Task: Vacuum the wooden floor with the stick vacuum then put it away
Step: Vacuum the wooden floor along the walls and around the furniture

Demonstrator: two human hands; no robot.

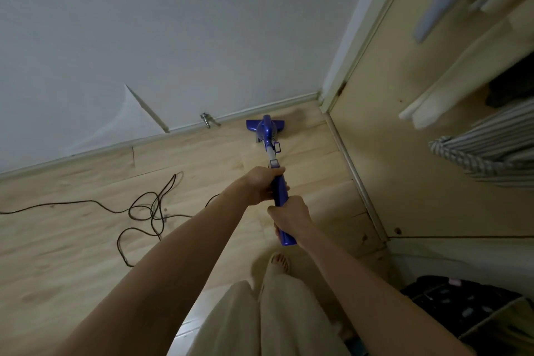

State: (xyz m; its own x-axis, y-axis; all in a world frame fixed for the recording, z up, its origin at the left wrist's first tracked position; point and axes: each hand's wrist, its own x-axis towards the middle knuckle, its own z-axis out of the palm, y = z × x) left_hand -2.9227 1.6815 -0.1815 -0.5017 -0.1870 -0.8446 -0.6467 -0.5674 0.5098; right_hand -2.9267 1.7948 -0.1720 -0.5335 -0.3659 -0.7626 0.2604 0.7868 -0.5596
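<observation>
right hand grips stick vacuum handle; left hand further down

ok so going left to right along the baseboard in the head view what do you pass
peeling wall covering → metal door stop → purple vacuum head → door frame corner

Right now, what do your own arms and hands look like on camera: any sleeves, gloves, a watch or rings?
Both arms are bare up to the edge of the view, with no sleeve showing. The left hand and right hand wear no gloves, and I see no watch, bracelet or rings. Below them show loose, light beige trousers.
</observation>
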